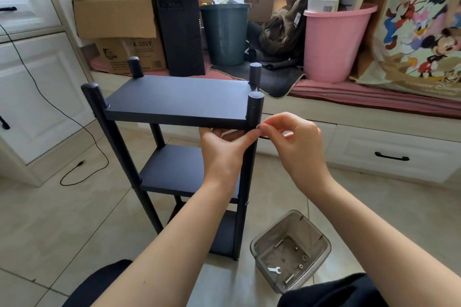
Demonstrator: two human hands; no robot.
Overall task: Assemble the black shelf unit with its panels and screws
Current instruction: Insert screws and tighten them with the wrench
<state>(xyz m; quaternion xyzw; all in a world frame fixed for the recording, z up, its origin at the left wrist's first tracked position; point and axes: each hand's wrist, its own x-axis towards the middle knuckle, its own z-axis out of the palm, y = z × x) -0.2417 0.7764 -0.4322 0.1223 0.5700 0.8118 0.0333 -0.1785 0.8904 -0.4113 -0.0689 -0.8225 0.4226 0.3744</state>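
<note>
Bracing the top panel point(174, 99) underside with my left hand point(222, 149), fingers loosely curled, my right hand point(296, 142) pinches something small at the front-right post point(254, 112).

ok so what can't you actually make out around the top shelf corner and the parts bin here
- Head view: whatever the right hand pinches at the near right post; the fingertips cover it.
- Left hand: its fingertips are tucked under the top shelf.
- Clear bin: the small metal parts are too small to identify.

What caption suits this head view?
Both hands, left hand and right hand, work at the black shelf unit's front right post.
</note>
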